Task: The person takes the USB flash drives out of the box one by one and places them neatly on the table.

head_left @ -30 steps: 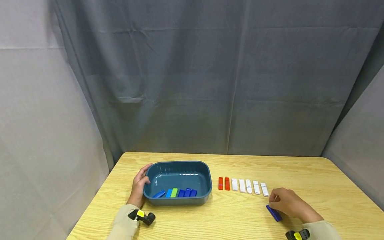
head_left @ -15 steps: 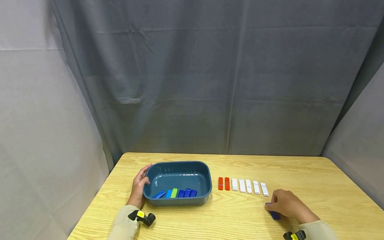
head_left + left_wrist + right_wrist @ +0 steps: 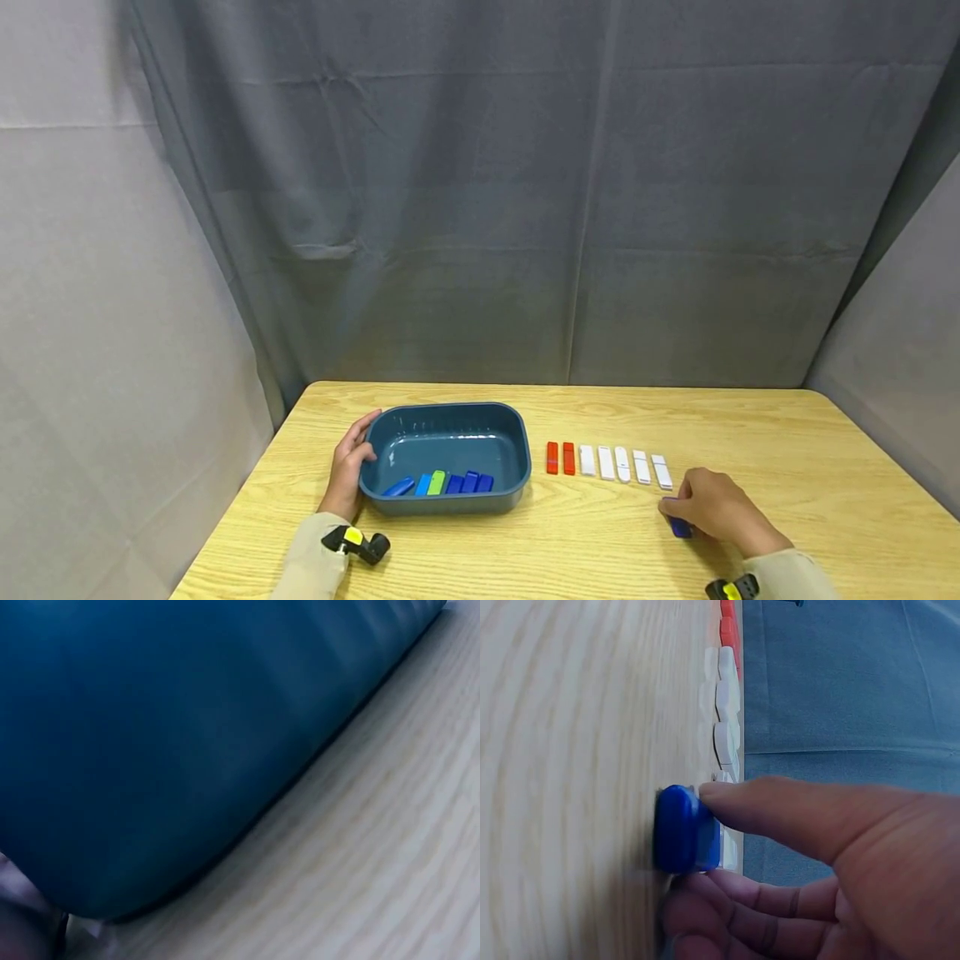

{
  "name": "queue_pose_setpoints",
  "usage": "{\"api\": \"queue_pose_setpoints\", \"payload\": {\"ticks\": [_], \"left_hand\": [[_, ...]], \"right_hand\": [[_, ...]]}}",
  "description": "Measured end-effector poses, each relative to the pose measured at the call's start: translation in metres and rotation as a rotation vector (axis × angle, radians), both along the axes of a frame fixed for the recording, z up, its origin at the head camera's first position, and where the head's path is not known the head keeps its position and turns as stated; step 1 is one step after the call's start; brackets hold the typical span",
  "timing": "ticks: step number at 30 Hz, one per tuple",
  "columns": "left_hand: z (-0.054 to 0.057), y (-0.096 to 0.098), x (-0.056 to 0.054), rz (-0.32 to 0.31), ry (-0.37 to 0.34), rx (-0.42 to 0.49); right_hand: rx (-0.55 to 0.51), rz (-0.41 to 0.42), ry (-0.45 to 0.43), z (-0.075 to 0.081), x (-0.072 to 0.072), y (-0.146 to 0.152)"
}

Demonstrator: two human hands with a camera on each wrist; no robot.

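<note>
At the bin's left end, my left hand [image 3: 347, 473] holds the dark teal plastic bin [image 3: 480, 504], its thumb over the rim and its fingers along the outer side. The left wrist view is mostly filled by the bin's outer wall [image 3: 187, 750]. My right hand [image 3: 716, 504] pinches a dark blue USB stick [image 3: 680, 528] between thumb and fingers, low over the table at the right. In the right wrist view the blue stick [image 3: 676, 829] lies between the thumb above and curled fingers below. Its far part is covered by the hand in the head view.
Right of the bin runs a row of sticks: two red ones [image 3: 568, 458], then several white ones [image 3: 606, 463]. Inside the bin, several blue sticks [image 3: 470, 482] and a green one [image 3: 437, 482] lie along the front wall. A grey curtain [image 3: 465, 208] hangs behind the wooden table [image 3: 525, 558].
My right hand has slid the blue USB stick slightly away and left, toward the right end of the white row, turning it straighter. The left hand and the bin stay in place.
</note>
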State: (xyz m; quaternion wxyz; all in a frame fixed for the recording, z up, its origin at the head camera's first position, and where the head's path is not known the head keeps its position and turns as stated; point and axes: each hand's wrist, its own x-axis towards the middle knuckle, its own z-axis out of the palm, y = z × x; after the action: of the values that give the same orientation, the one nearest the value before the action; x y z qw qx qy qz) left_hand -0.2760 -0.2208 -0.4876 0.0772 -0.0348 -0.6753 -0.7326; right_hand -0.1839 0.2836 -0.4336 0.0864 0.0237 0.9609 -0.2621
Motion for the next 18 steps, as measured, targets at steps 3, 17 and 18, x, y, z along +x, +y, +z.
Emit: {"api": "queue_pose_setpoints", "payload": {"ticks": [3, 17, 18], "left_hand": [[0.0, 0.0, 0.002, -0.003, -0.002, -0.009], [0.002, 0.004, 0.013, 0.009, 0.013, 0.004], [0.002, 0.005, 0.014, 0.01, 0.016, -0.005]], "right_hand": [[-0.007, -0.005, 0.017, -0.002, -0.001, -0.001], [0.094, 0.023, 0.089, 0.017, 0.001, -0.007], [0.102, 0.034, 0.127, 0.021, 0.002, -0.011]]}}
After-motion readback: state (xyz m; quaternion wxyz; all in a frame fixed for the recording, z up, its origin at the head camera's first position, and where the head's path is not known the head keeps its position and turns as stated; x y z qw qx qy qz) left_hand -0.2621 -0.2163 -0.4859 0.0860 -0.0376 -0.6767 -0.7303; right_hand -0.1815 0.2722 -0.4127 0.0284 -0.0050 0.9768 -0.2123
